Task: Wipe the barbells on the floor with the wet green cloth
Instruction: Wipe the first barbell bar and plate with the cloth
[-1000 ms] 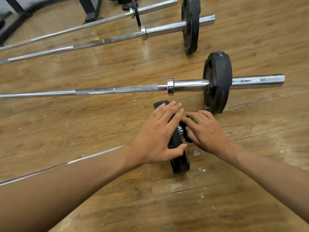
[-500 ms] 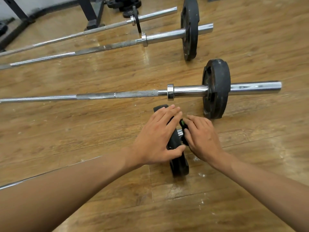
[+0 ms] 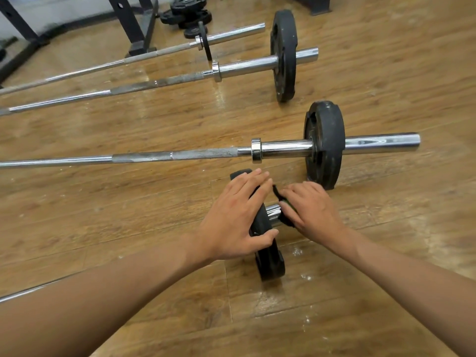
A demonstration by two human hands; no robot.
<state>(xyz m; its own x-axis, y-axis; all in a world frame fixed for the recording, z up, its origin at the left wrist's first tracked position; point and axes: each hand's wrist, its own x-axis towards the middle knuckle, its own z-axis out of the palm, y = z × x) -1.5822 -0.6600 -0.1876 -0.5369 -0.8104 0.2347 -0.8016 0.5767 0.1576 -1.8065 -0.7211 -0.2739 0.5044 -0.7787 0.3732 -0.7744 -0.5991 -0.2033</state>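
The nearest barbell [image 3: 273, 212] lies on the wooden floor [image 3: 386, 292] with its long axis running left to right. Its shaft is seen only as a chrome streak at the near left, and the rest is hidden behind the left forearm. Its black plate [image 3: 269, 264] stands on edge between the two hands.

The left hand [image 3: 231, 225] is laid flat on the plate, fingers straight and together, thumb stretched across the near rim. It appears to be steadying the plate, not gripping it. The right hand [image 3: 313, 210] is curled over a dark wad, taken to be the cloth [image 3: 286, 219], and presses it onto the short sleeve stub just right of the plate. Almost no green can be made out from here.

The coming stroke turns on that axis. The sleeve sits directly under the right hand, so the cloth would be drawn rightward along it, away from the plate. The long shaft lies to the left, nearer the left hand.

Three more barbells — the next one [image 3: 180, 156] just beyond the hands — are lined up farther off, toward a dark rack [image 3: 134, 27].
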